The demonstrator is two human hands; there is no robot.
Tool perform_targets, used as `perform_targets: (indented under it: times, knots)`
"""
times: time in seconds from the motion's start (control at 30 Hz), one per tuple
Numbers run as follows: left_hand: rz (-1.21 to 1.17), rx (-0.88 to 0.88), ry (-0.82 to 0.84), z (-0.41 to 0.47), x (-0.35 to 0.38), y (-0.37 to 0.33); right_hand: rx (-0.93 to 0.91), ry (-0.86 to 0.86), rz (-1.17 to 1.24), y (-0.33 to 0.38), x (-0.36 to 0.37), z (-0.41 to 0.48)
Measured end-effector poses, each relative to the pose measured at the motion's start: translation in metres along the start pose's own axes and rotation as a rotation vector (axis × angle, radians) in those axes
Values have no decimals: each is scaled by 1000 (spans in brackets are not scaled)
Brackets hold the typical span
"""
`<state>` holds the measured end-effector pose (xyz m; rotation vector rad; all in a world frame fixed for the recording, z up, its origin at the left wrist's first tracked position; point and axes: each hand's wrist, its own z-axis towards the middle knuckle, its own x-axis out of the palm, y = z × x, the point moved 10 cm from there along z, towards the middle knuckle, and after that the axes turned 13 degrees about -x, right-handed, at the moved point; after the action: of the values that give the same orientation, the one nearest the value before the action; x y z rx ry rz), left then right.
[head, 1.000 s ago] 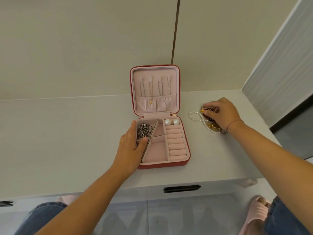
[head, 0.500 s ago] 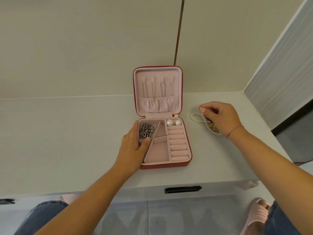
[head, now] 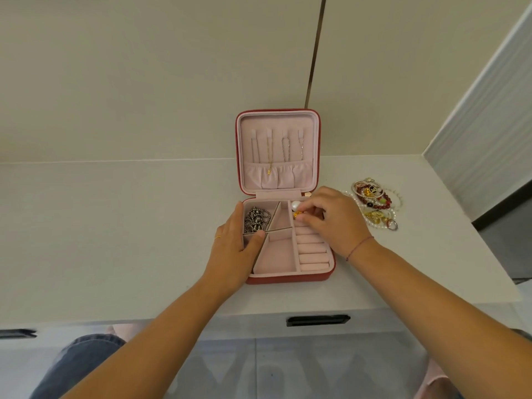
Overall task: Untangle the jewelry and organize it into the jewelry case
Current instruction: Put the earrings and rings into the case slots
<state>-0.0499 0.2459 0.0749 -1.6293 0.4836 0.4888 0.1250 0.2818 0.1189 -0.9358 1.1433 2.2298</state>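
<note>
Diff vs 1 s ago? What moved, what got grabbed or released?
The right hand left the jewelry pile on the table and moved left over the jewelry case. It now pinches a small gold piece above the ring rolls, beside the pearl. The pile lies uncovered. Unchanged: the left hand rests on the case's left edge, silver chain in the back-left compartment, lid open.

Gold ring [head: 218,238] on left hand [head: 233,250], red wrist string [head: 359,248], blue jeans [head: 83,359], perhaps pink slippers [head: 431,381]

Bright, soft, even light leaves barely any shadow on the desk [head: 115,226], wide-angle distortion bends the edges, and the bottom blurs.
</note>
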Motion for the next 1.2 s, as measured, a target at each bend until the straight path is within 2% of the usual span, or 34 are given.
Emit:
perform_targets:
  times: [0.17, 0.33, 0.57, 0.87, 0.97, 1.07, 1.13, 1.2]
  knots:
    - [11, -4, -1, 2, 2, 3, -40, 47, -94, 6, 7, 0]
    - [10, -8, 0, 1, 1, 1, -35, -12, -115, 8, 3, -3]
    - [2, -4, 3, -4, -2, -6, -55, -82, -76, 6, 0, -10]
    - [7, -21, 12, -3, -1, -4, -93, -72, -42, 11, -3, -14]
    - [9, -13, 8, -4, -1, -7, -21, -190, 4, 1, -29, -17]
    - [6, -23, 13, -3, -1, -5, 181, -352, -37, -43, -64, -25]
    - [3, -25, 15, -4, -1, -5, 316, -367, -101, -77, -81, -30]
    - [0, -31, 15, -5, 0, -5, 431, -307, -152, -104, -88, -32]
